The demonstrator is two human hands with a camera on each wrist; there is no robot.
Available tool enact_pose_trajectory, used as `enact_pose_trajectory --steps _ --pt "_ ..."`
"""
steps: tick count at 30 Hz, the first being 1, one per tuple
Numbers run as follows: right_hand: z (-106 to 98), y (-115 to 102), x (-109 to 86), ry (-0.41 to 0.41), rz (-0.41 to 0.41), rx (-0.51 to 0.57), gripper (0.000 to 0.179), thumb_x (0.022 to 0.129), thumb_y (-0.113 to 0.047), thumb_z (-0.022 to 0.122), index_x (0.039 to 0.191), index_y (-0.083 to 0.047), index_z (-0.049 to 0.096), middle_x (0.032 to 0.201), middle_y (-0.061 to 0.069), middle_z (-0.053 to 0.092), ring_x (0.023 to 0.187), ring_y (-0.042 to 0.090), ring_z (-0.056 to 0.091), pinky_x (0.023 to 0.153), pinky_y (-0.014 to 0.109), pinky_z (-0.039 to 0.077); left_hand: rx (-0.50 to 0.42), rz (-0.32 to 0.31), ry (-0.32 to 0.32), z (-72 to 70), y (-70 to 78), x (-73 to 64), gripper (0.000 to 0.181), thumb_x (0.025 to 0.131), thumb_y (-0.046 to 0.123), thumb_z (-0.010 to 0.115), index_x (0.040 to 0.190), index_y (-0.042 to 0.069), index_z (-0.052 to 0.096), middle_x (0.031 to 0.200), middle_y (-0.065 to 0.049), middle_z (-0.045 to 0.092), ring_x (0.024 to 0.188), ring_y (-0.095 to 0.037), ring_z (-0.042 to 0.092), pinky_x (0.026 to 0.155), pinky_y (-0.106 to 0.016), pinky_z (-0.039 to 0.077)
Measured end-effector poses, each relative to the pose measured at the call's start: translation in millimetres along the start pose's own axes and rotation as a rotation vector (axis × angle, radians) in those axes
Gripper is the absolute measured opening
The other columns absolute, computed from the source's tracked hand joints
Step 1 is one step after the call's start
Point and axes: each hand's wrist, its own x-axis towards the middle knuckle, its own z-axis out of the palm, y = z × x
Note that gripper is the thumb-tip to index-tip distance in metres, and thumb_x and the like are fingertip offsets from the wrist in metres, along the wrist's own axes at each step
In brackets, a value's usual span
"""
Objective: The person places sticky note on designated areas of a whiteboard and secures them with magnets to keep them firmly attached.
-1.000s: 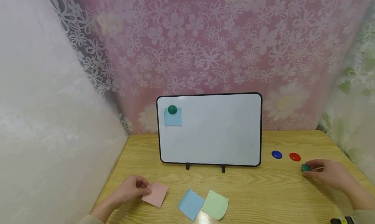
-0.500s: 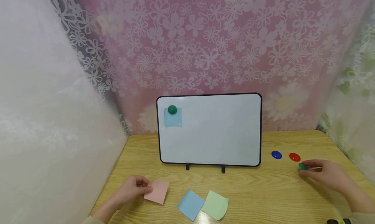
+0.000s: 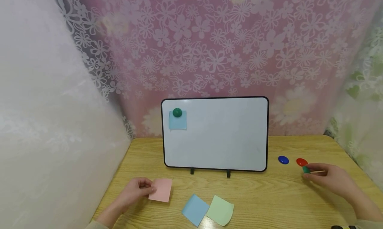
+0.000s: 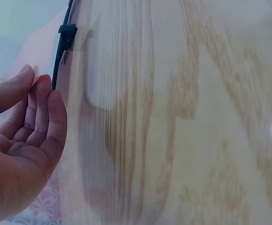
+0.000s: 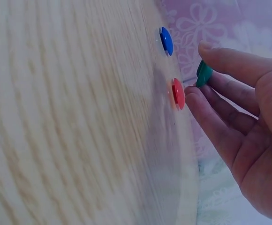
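Between thumb and fingers, my left hand (image 3: 133, 193) pinches a pink sticky note (image 3: 161, 190) by its left edge, at the left of the table. The left wrist view shows the note (image 4: 40, 44) rising from the fingertips, the whiteboard behind it. On the right, my right hand (image 3: 336, 179) grips a green round magnet (image 3: 306, 169) by its rim, close by the red magnet (image 3: 302, 162). A blue magnet (image 3: 283, 159) lies to the left of the red one. In the right wrist view the green magnet (image 5: 203, 74) sits between thumb and fingertips.
A whiteboard (image 3: 221, 135) stands on small black feet at the back, with a light blue note (image 3: 178, 123) under a green magnet (image 3: 177, 112) at its upper left. A blue note (image 3: 195, 210) and a pale green note (image 3: 220, 210) lie on the wooden table (image 3: 263, 199).
The pink note has lifted slightly and turned more upright in my left hand. My right hand has moved a little left with the green magnet, nearer the red one.
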Motion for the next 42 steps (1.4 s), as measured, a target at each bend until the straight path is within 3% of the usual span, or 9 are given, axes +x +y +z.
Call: enact_pose_trajectory --steps 7,12,20,23,30,37,42 --pt "-1 -1 -1.6 -0.017 0.014 0.036 0.074 0.102 -0.050 0.072 0.146 0.008 0.058 0.120 0.022 0.076 0.108 0.044 0.071 0.071 0.039 0.060 -0.027 -0.045 0.060 2.5 2.1 0.0 0.028 0.097 0.014 0.082 0.111 -0.007 0.070 0.098 -0.005 0.071 0.092 -0.019 0.064 0.077 -0.027 0.057" --pt "-1 -2 -3.1 -0.021 0.002 0.052 0.072 0.103 -0.048 0.071 0.148 0.007 0.057 0.121 0.022 0.075 0.111 0.045 0.070 0.072 0.038 0.059 -0.099 -0.046 0.049 4.3 3.2 0.7 0.029 0.098 0.013 0.080 0.113 -0.009 0.069 0.099 -0.006 0.071 0.093 -0.019 0.066 0.080 -0.028 0.059" --pt "1 -13 -4.3 0.014 -0.018 0.065 0.070 0.104 -0.045 0.071 0.148 0.007 0.056 0.122 0.024 0.075 0.112 0.048 0.069 0.078 0.055 0.060 -0.158 -0.021 0.045 9.2 3.7 2.4 0.023 0.099 0.007 0.078 0.111 -0.011 0.069 0.095 -0.005 0.072 0.089 -0.017 0.068 0.080 -0.030 0.061" --pt "1 -14 -4.8 0.018 -0.030 0.079 0.069 0.104 -0.044 0.072 0.150 0.004 0.057 0.121 0.020 0.076 0.110 0.041 0.071 0.078 0.051 0.059 -0.163 -0.016 0.047 10.7 4.4 2.6 0.022 0.098 0.007 0.078 0.110 -0.010 0.070 0.094 -0.005 0.073 0.088 -0.017 0.068 0.079 -0.030 0.061" --pt "1 -19 -6.0 0.011 -0.045 0.088 0.065 0.103 -0.046 0.073 0.150 -0.002 0.060 0.122 0.014 0.077 0.095 -0.001 0.068 0.076 0.038 0.056 -0.164 0.002 0.052 14.7 6.9 4.5 0.024 0.099 0.008 0.078 0.111 -0.010 0.071 0.094 -0.006 0.074 0.088 -0.016 0.070 0.079 -0.030 0.062" --pt "4 -25 -5.5 -0.001 -0.060 0.118 0.064 0.105 -0.044 0.071 0.152 -0.003 0.058 0.132 0.020 0.072 0.095 -0.008 0.066 0.075 0.039 0.059 -0.180 0.014 0.075 22.6 13.4 7.1 0.024 0.098 0.009 0.079 0.111 -0.010 0.071 0.093 -0.005 0.073 0.087 -0.016 0.069 0.079 -0.030 0.062" --pt "5 -31 -4.2 0.000 -0.058 0.133 0.066 0.104 -0.046 0.071 0.153 -0.002 0.057 0.136 0.023 0.068 0.099 -0.001 0.068 0.078 0.044 0.061 -0.207 0.013 0.073 27.7 11.9 9.7 0.023 0.099 0.008 0.078 0.111 -0.010 0.070 0.093 -0.006 0.072 0.087 -0.016 0.069 0.078 -0.030 0.062"
